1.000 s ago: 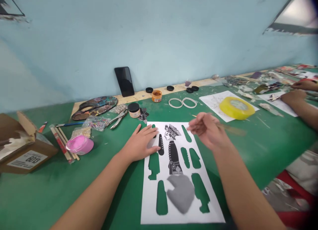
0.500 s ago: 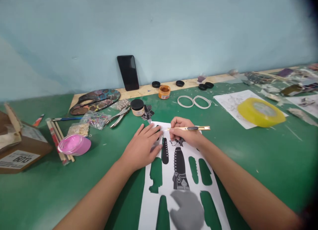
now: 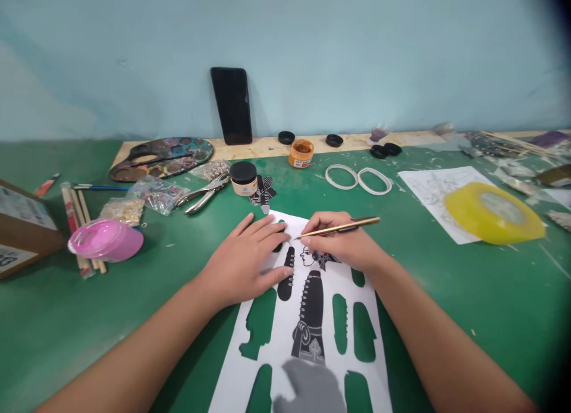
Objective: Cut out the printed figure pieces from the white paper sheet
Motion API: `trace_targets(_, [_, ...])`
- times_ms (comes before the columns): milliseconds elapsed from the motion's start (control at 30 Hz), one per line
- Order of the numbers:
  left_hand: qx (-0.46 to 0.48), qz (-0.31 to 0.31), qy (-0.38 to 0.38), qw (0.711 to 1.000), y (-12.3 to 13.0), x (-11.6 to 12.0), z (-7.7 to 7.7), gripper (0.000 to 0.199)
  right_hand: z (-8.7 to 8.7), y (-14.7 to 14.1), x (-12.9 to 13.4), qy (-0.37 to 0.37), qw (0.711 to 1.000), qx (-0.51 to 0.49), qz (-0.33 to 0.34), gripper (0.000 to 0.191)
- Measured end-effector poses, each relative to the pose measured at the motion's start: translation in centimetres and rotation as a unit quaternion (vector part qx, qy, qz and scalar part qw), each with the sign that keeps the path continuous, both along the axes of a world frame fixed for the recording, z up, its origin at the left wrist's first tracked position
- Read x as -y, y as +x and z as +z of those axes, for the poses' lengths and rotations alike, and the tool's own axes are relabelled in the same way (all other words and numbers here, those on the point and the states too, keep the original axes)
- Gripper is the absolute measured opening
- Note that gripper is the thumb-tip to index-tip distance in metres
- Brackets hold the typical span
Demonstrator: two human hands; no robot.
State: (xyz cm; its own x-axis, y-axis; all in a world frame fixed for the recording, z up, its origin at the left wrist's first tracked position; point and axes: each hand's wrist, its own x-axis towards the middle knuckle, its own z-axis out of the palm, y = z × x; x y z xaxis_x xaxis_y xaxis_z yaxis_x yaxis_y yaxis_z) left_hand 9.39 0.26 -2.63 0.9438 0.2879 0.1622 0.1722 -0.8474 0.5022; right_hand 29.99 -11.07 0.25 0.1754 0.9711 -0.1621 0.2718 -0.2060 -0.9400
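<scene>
A white paper sheet [image 3: 227,365] with printed black figure parts and several cut-out openings lies before me on the green table. My left hand [image 3: 250,258] rests flat on its upper left, fingers spread, partly covering a narrow black printed piece [image 3: 286,279]. My right hand [image 3: 341,240] pinches a slim gold craft knife [image 3: 357,224], its tip on or just over the paper between my hands. Beside that hand is a printed head in profile [image 3: 307,256]. Below it, a larger black printed body [image 3: 312,306] is still within the sheet. Cut black pieces [image 3: 264,193] lie beyond the sheet's top edge.
Left are a cardboard box [image 3: 27,228], pink pot [image 3: 107,240], pliers [image 3: 205,194] and paint palette [image 3: 163,158]. Behind stand a black-lidded jar [image 3: 243,179], orange paint jar [image 3: 301,154] and phone [image 3: 232,106]. White rings [image 3: 358,180] and yellow tape [image 3: 495,213] lie right.
The craft knife has turned from lying nearly level in my right hand to a slanted pen-like hold, tip towards the paper. My left hand stays flat on the sheet. The view has shifted slightly.
</scene>
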Motion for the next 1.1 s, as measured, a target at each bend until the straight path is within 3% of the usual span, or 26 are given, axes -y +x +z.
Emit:
trace_targets(133, [-0.008,-0.006,-0.002,1.000,0.0,0.1,0.2,0.056,0.1,-0.1,0.3,-0.015,1.000,0.015,0.014,0.013])
trace_targets(333, [-0.034,-0.020,0.021,0.999,0.0,0.1,0.5,0.058,-0.6,-0.6,0.0,0.092,0.985,0.141,0.025,0.007])
trace_targets(567, [-0.073,-0.005,0.070,0.995,-0.1,0.4,1.1,0.050,-1.9,-0.4,-0.2,0.093,0.993,0.076,0.020,0.011])
trace_targets(1100, [-0.070,-0.004,0.079,0.994,-0.1,0.4,0.9,0.049,-2.0,-0.3,-0.3,0.097,0.992,0.073,0.040,0.007])
